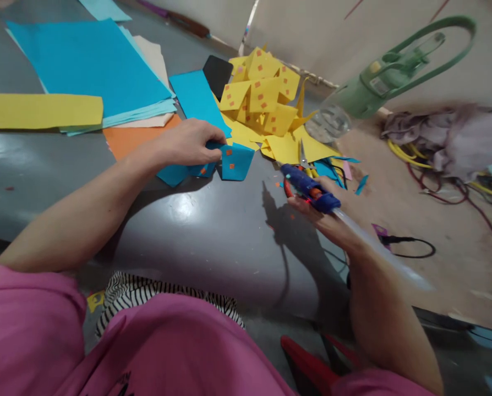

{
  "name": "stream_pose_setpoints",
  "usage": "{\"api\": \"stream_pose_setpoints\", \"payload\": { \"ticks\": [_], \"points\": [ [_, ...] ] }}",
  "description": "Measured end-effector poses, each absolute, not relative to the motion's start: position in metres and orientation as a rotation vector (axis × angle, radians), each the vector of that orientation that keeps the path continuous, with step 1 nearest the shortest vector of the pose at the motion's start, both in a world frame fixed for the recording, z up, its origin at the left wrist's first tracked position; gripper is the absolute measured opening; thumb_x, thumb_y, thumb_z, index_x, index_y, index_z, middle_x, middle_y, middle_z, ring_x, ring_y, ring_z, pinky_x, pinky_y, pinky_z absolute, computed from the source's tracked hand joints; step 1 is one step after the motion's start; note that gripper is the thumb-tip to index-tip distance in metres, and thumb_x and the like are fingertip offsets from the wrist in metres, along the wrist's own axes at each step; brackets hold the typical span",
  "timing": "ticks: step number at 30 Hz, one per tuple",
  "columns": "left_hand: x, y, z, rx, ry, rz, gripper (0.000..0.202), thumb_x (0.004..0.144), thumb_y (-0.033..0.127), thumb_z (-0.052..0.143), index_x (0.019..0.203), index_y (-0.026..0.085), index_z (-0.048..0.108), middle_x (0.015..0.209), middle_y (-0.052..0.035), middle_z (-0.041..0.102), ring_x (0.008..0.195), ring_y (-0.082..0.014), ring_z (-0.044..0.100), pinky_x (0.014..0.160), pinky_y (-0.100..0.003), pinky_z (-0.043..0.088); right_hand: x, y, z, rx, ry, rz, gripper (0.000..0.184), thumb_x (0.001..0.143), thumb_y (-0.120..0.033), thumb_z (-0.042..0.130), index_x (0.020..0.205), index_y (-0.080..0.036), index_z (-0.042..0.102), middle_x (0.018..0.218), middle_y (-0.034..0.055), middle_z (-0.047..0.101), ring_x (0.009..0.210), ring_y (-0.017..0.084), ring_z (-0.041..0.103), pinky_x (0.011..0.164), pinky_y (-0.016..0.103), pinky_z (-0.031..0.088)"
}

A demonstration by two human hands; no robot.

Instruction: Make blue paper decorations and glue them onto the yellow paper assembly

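Observation:
My left hand (194, 144) is closed on a folded blue paper piece (238, 165) dotted with small orange squares, low over the grey table. More blue paper shows under the palm. My right hand (320, 212) grips a blue hot glue gun (310, 187) whose nozzle points up and left; a long clear glue stick (382, 250) sticks out of its back. Just beyond the gun lie scissors (304, 157), partly hidden by it. A pile of folded yellow paper pieces (262, 91) with orange squares stands behind both hands.
Stacked blue sheets (93, 66), a yellow strip (39, 111) and orange paper (126, 140) lie left. A blue strip (200, 102) and black object (218, 76) sit near the pile. At right are a green-lidded bottle (365, 88), paper scraps, cables (415, 157) and a crumpled cloth (456, 135).

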State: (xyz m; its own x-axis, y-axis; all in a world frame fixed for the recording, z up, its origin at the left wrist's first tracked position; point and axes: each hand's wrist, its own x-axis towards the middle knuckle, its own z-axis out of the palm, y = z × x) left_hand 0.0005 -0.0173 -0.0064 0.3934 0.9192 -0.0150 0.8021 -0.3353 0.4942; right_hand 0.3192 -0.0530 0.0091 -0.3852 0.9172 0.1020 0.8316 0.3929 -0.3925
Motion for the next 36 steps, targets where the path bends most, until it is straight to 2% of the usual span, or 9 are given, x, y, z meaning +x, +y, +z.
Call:
{"api": "stream_pose_setpoints", "payload": {
  "ticks": [6, 11, 14, 17, 20, 22, 25, 30, 36],
  "points": [
    [0.002, -0.017, -0.007, 2.207, 1.541, 0.319, 0.049, 0.082, 0.042, 0.047, 0.116, 0.019, 0.072, 0.097, -0.0055, 0.073, 0.095, -0.0259, 0.066, 0.083, -0.031, 0.045, 0.368, -0.025, 0.009, -1.79, -2.356, 0.152, 0.042, 0.076, -0.064, 0.069, 0.077, -0.026, 0.05, 0.066, 0.0045, 0.049, 0.066, 0.025, 0.05, 0.062, 0.038, 0.035],
    [0.004, -0.022, -0.002, 2.221, 1.581, 0.308, 0.047, 0.084, 0.04, 0.048, 0.117, 0.016, 0.073, 0.099, -0.007, 0.074, 0.088, -0.0228, 0.063, 0.077, -0.029, 0.042, 0.402, -0.01, 0.008, -1.632, -2.62, 0.034, 0.022, 0.076, -0.042, 0.069, 0.089, -0.025, 0.063, 0.077, 0.0083, 0.062, 0.071, 0.028, 0.056, 0.062, 0.041, 0.04],
    [0.005, -0.026, 0.003, 2.231, 1.579, 0.297, 0.046, 0.087, 0.038, 0.047, 0.117, 0.013, 0.073, 0.099, -0.0073, 0.075, 0.082, -0.0185, 0.058, 0.072, -0.026, 0.039, 0.404, -0.015, 0.013, -1.616, -2.689, 0.023, 0.031, 0.074, -0.038, 0.072, 0.102, -0.024, 0.069, 0.092, 0.0115, 0.069, 0.086, 0.034, 0.062, 0.073, 0.048, 0.046],
    [0.005, -0.028, 0.005, 2.222, 1.575, 0.289, 0.046, 0.088, 0.038, 0.048, 0.117, 0.011, 0.072, 0.085, -0.0061, 0.075, 0.077, -0.0168, 0.055, 0.07, -0.025, 0.037, 0.387, -0.032, 0.016, -1.48, -2.617, 0.057, 0.031, 0.086, -0.042, 0.064, 0.113, -0.026, 0.069, 0.107, 0.0121, 0.071, 0.103, 0.036, 0.063, 0.087, 0.053, 0.045],
    [0.005, -0.028, 0.004, 2.247, 1.59, 0.285, 0.047, 0.088, 0.038, 0.048, 0.118, 0.012, 0.072, 0.091, -0.007, 0.075, 0.079, -0.0173, 0.056, 0.07, -0.026, 0.037, 0.364, -0.051, 0.011, -1.267, -2.675, 0.143, 0.024, 0.097, -0.042, 0.054, 0.103, -0.026, 0.072, 0.099, 0.0091, 0.072, 0.097, 0.029, 0.063, 0.089, 0.049, 0.046],
    [0.005, -0.028, 0.004, 2.264, 1.607, 0.281, 0.046, 0.088, 0.037, 0.048, 0.119, 0.013, 0.072, 0.102, -0.0078, 0.075, 0.083, -0.0184, 0.058, 0.072, -0.026, 0.037, 0.355, -0.059, 0.004, -1.238, -2.734, 0.135, 0.024, 0.097, -0.04, 0.055, 0.093, -0.024, 0.072, 0.095, 0.0095, 0.071, 0.092, 0.027, 0.061, 0.085, 0.045, 0.046],
    [0.006, -0.028, 0.004, 2.246, 1.625, 0.268, 0.048, 0.088, 0.038, 0.046, 0.121, 0.014, 0.071, 0.104, -0.0078, 0.075, 0.088, -0.0198, 0.059, 0.074, -0.025, 0.038, 0.355, -0.064, -0.002, -1.304, -2.754, 0.007, 0.024, 0.097, -0.037, 0.056, 0.087, -0.021, 0.072, 0.088, 0.0106, 0.068, 0.087, 0.027, 0.059, 0.081, 0.043, 0.046],
    [0.007, -0.03, 0.006, 2.244, 1.637, 0.25, 0.049, 0.087, 0.037, 0.046, 0.123, 0.013, 0.071, 0.104, -0.0076, 0.075, 0.09, -0.0197, 0.06, 0.078, -0.025, 0.04, 0.359, -0.066, -0.002, -1.304, -2.793, -0.002, 0.02, 0.096, -0.034, 0.058, 0.091, -0.021, 0.072, 0.089, 0.0107, 0.066, 0.089, 0.028, 0.058, 0.081, 0.042, 0.046],
    [0.007, -0.029, 0.005, 2.246, 1.639, 0.239, 0.048, 0.087, 0.036, 0.046, 0.123, 0.014, 0.07, 0.103, -0.0066, 0.075, 0.089, -0.0191, 0.06, 0.076, -0.024, 0.04, 0.346, -0.057, 0.001, -1.4, -2.889, 0.196, 0.008, 0.09, -0.026, 0.066, 0.091, -0.021, 0.072, 0.087, 0.0083, 0.064, 0.088, 0.026, 0.058, 0.083, 0.04, 0.043]
  ]
}}
